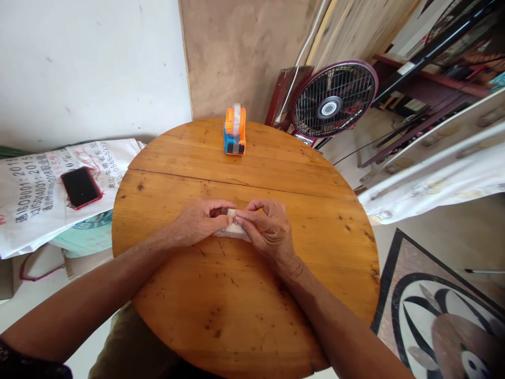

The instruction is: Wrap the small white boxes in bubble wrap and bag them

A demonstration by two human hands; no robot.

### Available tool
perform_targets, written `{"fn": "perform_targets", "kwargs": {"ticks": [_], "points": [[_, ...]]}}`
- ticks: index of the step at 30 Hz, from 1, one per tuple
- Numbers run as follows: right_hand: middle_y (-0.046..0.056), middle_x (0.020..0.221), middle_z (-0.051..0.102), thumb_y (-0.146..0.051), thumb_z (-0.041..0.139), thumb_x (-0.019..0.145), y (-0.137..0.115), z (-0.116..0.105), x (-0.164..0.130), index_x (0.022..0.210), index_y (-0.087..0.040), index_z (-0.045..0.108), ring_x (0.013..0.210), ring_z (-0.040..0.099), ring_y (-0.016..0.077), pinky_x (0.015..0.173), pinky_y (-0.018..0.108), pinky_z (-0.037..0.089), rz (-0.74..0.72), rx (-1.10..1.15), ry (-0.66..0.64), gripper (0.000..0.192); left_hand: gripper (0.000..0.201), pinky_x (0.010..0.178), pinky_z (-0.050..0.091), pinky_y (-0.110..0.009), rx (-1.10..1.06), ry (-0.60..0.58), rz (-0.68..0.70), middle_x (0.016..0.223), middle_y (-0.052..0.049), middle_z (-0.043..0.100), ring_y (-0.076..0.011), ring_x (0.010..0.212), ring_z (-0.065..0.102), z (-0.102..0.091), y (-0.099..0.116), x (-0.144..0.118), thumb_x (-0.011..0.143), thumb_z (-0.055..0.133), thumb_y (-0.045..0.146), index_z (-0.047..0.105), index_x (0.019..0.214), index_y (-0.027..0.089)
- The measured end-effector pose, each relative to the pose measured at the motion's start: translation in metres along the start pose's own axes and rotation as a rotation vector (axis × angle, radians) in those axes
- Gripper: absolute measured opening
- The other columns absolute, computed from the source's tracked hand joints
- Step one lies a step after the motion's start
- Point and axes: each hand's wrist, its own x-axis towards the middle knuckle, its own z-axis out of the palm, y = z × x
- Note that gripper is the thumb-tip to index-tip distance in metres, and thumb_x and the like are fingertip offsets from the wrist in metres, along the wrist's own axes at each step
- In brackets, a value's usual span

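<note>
1 small whitish packet point(241, 230) is grasped by the fingers of the left hand point(201, 221) and right hand point(272, 229), midway between the near and far edges of the round bench point(244, 305). Handling is judged unfinished; what is already done cannot be told. The tape dispenser point(235, 131) is left untouched near the far edge.

The one head-worn view looks from above and behind the left grip point(209, 221) and right grip point(268, 229), facing forward and steeply down, near enough to centre both yet wide enough to take in the round worktop point(323, 221) around them, the white wall point(98, 63) beyond and floor point(457, 231) to their right.
</note>
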Motion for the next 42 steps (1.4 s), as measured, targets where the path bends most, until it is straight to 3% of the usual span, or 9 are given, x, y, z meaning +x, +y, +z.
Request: {"fn": "perform_targets", "kwargs": {"ticks": [25, 42], "points": [[0.002, 0.088, 0.073, -0.022, 0.066, 0.089, -0.007, -0.011, 0.002, 0.089, -0.026, 0.072, 0.082, 0.062, 0.0181, 0.078, 0.037, 0.039, -0.055, -0.115, -0.052, 0.006, 0.033, 0.059, 0.041, -0.022, 0.044, -0.033, 0.017, 0.084, -0.001, 0.065, -0.0121, 0.069, 0.055, -0.001, 0.005, 0.0, 0.086, 0.057, 0.034, 0.067, 0.111, 0.016], [0.0, 0.091, 0.074, -0.022, 0.062, 0.089, -0.012, -0.016, 0.005, 0.088, -0.026, 0.07, 0.09, 0.064, 0.0188, 0.099, 0.044, 0.033, -0.038, -0.121, -0.163, 0.009, 0.033, 0.061, 0.043, -0.023, 0.046, -0.034, 0.016, 0.085, -0.001, 0.066, -0.0135, 0.073, 0.058, -0.002, 0.005, 0.002, 0.084, 0.06, 0.037, 0.069, 0.109, 0.017]]}}
